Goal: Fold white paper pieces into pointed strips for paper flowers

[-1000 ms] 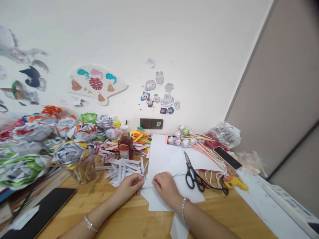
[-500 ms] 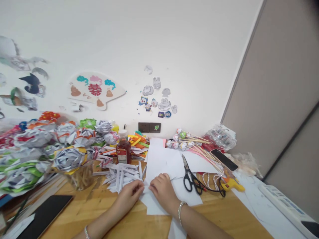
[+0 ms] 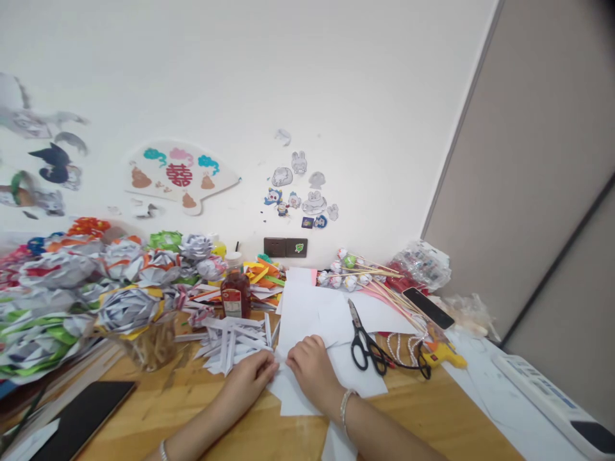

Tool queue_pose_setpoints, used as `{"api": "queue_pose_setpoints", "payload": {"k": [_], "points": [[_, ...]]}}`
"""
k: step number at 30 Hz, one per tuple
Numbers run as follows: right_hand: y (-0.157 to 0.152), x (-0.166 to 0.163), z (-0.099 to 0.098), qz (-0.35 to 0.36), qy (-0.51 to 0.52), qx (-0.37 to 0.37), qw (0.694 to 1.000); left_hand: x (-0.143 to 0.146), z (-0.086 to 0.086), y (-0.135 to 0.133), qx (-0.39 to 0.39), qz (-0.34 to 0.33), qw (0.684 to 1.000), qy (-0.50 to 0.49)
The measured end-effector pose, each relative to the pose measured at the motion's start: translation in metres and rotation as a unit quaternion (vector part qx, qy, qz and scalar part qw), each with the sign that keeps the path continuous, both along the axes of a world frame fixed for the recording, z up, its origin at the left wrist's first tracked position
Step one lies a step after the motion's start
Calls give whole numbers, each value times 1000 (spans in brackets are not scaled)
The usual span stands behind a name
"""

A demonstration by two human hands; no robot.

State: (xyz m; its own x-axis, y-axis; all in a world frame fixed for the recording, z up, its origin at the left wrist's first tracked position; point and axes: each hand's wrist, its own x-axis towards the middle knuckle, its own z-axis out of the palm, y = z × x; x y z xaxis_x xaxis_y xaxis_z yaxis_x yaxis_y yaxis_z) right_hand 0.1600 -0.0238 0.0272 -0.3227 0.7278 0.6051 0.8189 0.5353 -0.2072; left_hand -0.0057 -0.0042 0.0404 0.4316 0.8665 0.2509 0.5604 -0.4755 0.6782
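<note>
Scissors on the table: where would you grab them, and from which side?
I'd take the scissors by the black handles, coming from the near side with the right hand. The handles lie towards the person, the blades point away, and that hand is the closer one.

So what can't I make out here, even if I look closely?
All in the head view:
- What, if anything, is inside the left hand: its own curl hides it.
- The right hand's palm, and the white paper beneath: the back of that hand covers them.
- Wording on the bottle's label: too small and blurred.
- The black slab's near end: cut off by the bottom edge.
</note>
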Motion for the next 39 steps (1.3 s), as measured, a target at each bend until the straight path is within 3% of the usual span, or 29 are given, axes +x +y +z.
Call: {"api": "queue_pose_setpoints", "payload": {"k": [6, 39], "points": [[0, 0, 1, 15, 4, -1, 1000, -3, 0, 2, -4, -29, 1000, -4], [-1, 2, 2, 43, 10, -20, 999, -2, 2, -8, 79, -21, 996, 18]]}}
